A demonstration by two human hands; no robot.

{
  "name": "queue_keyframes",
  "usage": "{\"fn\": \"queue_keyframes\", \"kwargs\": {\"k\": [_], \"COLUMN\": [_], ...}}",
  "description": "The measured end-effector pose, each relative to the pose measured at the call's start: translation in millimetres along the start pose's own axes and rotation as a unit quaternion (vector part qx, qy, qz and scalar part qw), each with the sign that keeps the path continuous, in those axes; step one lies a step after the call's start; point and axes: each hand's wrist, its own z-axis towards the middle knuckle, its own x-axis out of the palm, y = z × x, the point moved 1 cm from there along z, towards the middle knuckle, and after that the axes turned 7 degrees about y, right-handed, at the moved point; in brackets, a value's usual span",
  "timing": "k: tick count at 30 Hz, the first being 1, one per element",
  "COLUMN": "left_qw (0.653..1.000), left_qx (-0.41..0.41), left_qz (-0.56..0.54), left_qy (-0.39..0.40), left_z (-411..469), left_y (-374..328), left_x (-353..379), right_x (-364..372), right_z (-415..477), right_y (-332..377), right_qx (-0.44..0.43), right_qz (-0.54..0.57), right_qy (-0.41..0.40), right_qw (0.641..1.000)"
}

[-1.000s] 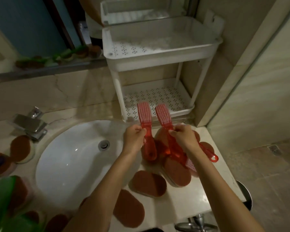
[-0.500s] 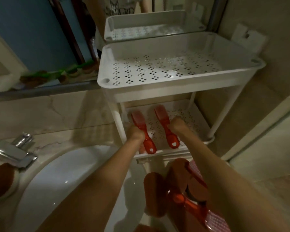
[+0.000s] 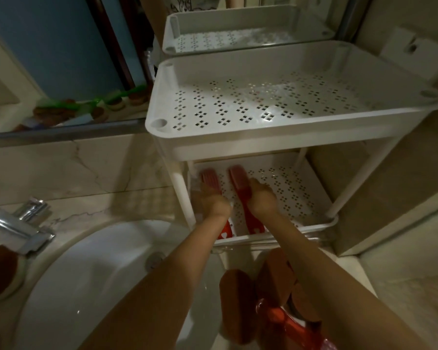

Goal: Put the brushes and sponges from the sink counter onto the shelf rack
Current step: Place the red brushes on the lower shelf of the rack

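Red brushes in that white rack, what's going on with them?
A person is setting two red brushes on the lower shelf of the white rack beside the sink. The left hand holds the left brush and the right hand holds the right brush, fingers curled round the handles. Both lie side by side, heads toward the back. Brown sponges and another red brush wait on the counter in front.

No words, brand names or numbers are showing legibly anywhere. Only a small white heart mark is showing on the handle end of the left red brush point(image 3: 224, 233) and another on the right red brush point(image 3: 256, 229).
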Motion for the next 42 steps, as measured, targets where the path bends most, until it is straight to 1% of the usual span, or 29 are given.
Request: {"fn": "queue_keyframes", "kwargs": {"k": [1,3,5,11,15,20,23,25,28,29,30,32,34,36,39,42], "left_qw": [1.000,0.999,0.997,0.996,0.995,0.994,0.993,0.990,0.985,0.986,0.987,0.990,0.992,0.991,0.988,0.984], "left_qx": [0.007,0.006,0.012,0.028,0.028,0.045,0.083,0.125,0.152,0.152,0.145,0.114,0.081,0.061,0.056,0.070], "left_qz": [0.001,-0.032,-0.049,-0.043,-0.051,-0.053,-0.050,-0.061,-0.075,-0.067,-0.057,-0.051,-0.057,-0.071,-0.079,-0.074], "left_qy": [-0.006,-0.032,-0.054,-0.078,-0.086,-0.088,-0.064,-0.030,0.012,0.025,0.039,0.061,0.076,0.091,0.120,0.147], "left_z": [0,0,2,-4,-2,-21,-49,-69,-97,-107,-115,-126,-137,-146,-156,-159], "left_y": [1,1,2,-1,7,10,11,17,36,45,54,78,101,120,132,130], "left_x": [2,3,3,1,3,2,-2,-5,-6,-5,-2,4,9,13,14,14], "right_x": [3,6,9,16,16,-5,-33,-45,-52,-49,-43,-21,-1,12,16,13], "right_z": [-1,-3,-5,-6,-7,-24,-45,-69,-117,-139,-160,-192,-214,-225,-230,-233], "right_y": [2,7,12,21,22,28,18,3,-19,-27,-34,-49,-61,-69,-64,-52], "right_qx": [-0.021,-0.060,-0.080,-0.084,-0.075,-0.056,-0.010,0.021,0.019,0.019,0.021,0.025,0.036,0.055,0.075,0.077], "right_qz": [0.005,0.025,0.025,-0.002,0.011,0.034,0.063,0.086,0.086,0.078,0.055,0.000,-0.056,-0.098,-0.121,-0.128], "right_qy": [0.004,0.016,0.027,0.039,0.050,0.096,0.072,0.065,0.051,0.062,0.090,0.155,0.183,0.169,0.111,0.106], "right_qw": [1.000,0.998,0.996,0.996,0.996,0.993,0.995,0.994,0.995,0.995,0.994,0.988,0.981,0.979,0.983,0.983]}}
